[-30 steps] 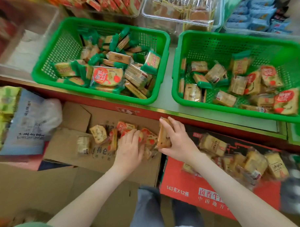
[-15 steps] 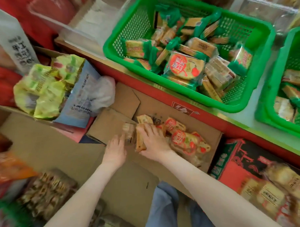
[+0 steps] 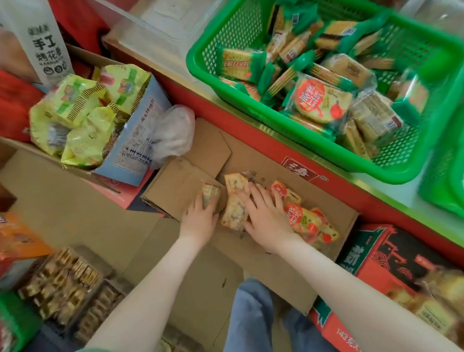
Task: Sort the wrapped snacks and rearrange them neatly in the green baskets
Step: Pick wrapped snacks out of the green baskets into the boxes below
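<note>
Evidently unfinished: below the jumbled green basket point(image 3: 228, 31), the left hand point(image 3: 199, 220) gripped one wrapped snack point(image 3: 210, 193), the right hand point(image 3: 266, 214) pressed flat on loose packets point(image 3: 303, 222).

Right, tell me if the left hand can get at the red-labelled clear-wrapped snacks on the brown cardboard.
Probably not directly: the right hand, resting on speckled wrapped biscuits, lies between, and the left hand grips a small pale wrapped snack.

Flap point(image 3: 206, 147) L of snacks point(image 3: 233, 212) bare; red ledge point(image 3: 261, 143) walls far side.
</note>
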`<state>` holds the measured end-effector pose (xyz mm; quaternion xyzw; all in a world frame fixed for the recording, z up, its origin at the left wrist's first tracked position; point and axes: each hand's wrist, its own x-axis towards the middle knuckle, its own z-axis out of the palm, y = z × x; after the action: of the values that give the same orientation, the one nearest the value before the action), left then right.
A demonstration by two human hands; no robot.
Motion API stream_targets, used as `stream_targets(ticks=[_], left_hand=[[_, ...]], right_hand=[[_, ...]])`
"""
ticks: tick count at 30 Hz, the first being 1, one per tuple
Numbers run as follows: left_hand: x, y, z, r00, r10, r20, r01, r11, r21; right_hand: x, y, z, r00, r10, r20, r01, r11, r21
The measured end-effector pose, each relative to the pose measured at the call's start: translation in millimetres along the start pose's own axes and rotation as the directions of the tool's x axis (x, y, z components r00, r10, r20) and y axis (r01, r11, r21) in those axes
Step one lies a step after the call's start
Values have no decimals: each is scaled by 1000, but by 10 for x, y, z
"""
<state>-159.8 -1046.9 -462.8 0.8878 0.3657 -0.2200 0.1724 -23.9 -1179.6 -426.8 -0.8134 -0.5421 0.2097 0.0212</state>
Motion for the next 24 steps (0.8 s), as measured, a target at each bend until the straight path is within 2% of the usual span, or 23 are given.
stream_targets(ticks=[5,9,12,15,17,18,20,22,24], left_hand=[[126,85,-4,994,-80,-75,79,997,-12],[27,154,-204,960,-243,-141,201,944,-260],[-164,273,-391,938,-229,-261,125,924,-361],[-420,622,-572,952,-32,-303,-92,917,-387],[-622,1024,-633,936,215,-279,-314,870,-381],[-715,1239,-638,893,360,-271,-441,821,-362],[-881,1697,-577,757,607,-242,-653,692,-306],[-994,2111,-486,666,723,-185,-739,605,-297],[-1072,2465,-390,623,775,-104,-755,561,-340]], right_hand=[[-268,259,-109,992,47,-114,-37,995,89],[-531,439,-265,979,106,-175,-63,969,237],[-789,616,-384,956,141,-256,-58,950,307],[-1058,808,-503,935,158,-316,-31,928,371],[-1267,943,-582,943,125,-307,-4,931,366],[-1364,1011,-594,950,91,-297,14,942,336],[-1611,1174,-587,961,43,-272,23,972,234],[-1903,1359,-546,961,55,-270,-22,992,122],[-2262,1540,-521,945,127,-301,-116,992,53]])
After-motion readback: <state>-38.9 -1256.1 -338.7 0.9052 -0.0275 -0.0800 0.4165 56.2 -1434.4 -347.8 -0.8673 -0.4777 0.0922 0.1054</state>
